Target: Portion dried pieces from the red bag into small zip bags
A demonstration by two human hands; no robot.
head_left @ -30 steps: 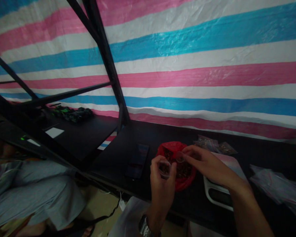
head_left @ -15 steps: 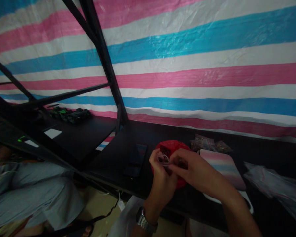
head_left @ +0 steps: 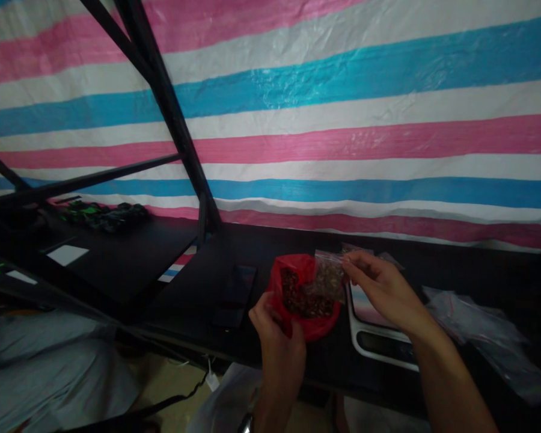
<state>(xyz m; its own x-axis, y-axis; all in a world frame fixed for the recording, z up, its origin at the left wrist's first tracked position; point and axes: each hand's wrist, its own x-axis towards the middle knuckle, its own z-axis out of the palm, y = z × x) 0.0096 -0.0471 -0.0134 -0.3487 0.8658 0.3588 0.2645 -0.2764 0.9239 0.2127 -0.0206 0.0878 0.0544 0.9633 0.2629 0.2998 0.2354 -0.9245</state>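
Note:
My right hand (head_left: 379,285) pinches a small clear zip bag (head_left: 330,278) by its upper right corner. Small brownish pieces fill the zip bag, which hangs over the right part of an open red plastic bag (head_left: 313,331). Inside the red bag lies a heap of small dark reddish-brown pieces (head_left: 293,294), too small to name. My left hand (head_left: 279,337) grips the near left rim of the red bag, fingers curled around its edge. Partly under my right hand is a white-framed digital scale (head_left: 363,343) with a dark display.
Several clear empty-looking bags (head_left: 473,319) lie at the right of the black table (head_left: 175,319). More small bags (head_left: 354,247) lie behind the scale. A dark phone (head_left: 237,294) rests at the left. A black metal frame (head_left: 162,102) stands before the striped sheet (head_left: 342,144).
My hands have moved apart. The right hand has carried the zip bag up and right, and the left has gone from the zip bag to the red bag's rim. The view has shifted right.

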